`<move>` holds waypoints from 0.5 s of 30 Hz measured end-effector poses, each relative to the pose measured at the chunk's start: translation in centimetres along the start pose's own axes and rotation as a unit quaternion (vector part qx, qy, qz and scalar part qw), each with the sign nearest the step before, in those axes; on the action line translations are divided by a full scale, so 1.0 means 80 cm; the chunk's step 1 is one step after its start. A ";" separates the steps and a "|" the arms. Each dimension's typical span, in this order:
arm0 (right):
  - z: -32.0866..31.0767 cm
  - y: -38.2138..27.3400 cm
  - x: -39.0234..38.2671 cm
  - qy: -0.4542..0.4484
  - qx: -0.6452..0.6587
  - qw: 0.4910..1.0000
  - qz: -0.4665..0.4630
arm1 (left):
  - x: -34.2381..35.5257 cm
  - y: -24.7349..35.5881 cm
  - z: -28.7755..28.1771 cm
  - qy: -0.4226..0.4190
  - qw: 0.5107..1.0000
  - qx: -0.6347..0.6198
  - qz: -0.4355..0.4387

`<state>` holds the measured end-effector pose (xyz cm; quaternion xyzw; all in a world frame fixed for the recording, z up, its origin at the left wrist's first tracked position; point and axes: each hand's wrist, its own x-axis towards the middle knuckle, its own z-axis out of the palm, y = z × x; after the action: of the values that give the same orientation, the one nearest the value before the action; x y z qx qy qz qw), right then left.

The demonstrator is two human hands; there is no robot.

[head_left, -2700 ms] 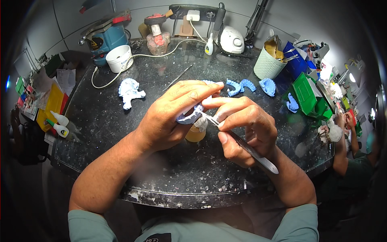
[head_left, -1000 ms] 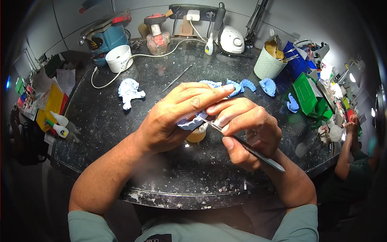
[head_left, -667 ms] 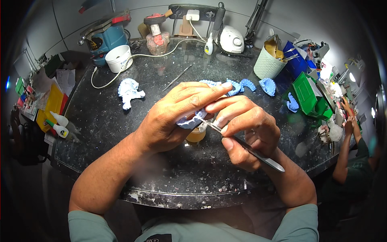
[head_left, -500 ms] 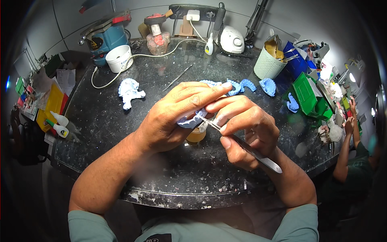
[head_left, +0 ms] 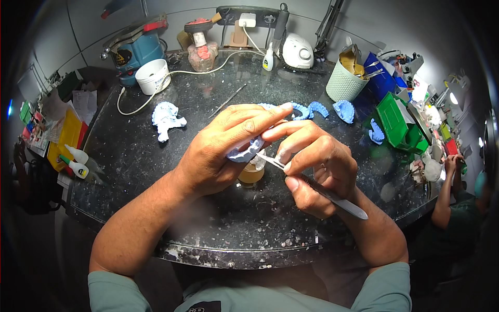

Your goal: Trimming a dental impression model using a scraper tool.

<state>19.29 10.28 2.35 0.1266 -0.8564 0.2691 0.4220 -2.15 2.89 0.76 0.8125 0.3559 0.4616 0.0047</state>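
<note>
My left hand [head_left: 221,140] is closed around a pale blue dental cast [head_left: 244,152], its fingers lying over the top. A toothed, curved edge of the cast shows below the fingers; the rest is hidden. In my right hand [head_left: 319,164] is a scalpel [head_left: 332,196], pinched between thumb and fingers, its flat metal handle slanting down to the right. The narrow tip points at the cast's right edge; whether it touches cannot be made out. My right fingertips meet the left hand. Just below the cast stands a small tan round pot [head_left: 251,175] with something whitish on top.
Several blue cast pieces [head_left: 317,108] lie beyond my hands, near a thin metal tool [head_left: 227,101]. Another blue lump [head_left: 167,120] is at left. A green bin [head_left: 391,122] and pale tool cup [head_left: 346,82] stand right. A co-worker's hands [head_left: 453,163] show far right.
The cast has turned a little, showing more of its toothed edge. The scalpel has shifted slightly, its handle end further right and up. The co-worker's raised hand has come down.
</note>
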 end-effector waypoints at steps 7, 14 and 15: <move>0.013 -0.001 -0.006 0.054 0.032 0.998 0.027 | -0.005 -0.002 0.010 0.028 0.997 -0.061 -0.027; 0.015 0.001 -0.004 0.048 -0.021 0.999 0.004 | -0.005 0.002 0.010 0.028 0.997 -0.065 -0.042; 0.016 0.001 -0.004 0.048 -0.021 0.999 0.004 | -0.005 0.002 0.010 0.030 0.997 -0.061 -0.038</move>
<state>18.64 9.62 1.43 0.1014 -0.8412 0.2586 0.4638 -1.57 2.79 0.03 0.7824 0.3576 0.5061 0.0614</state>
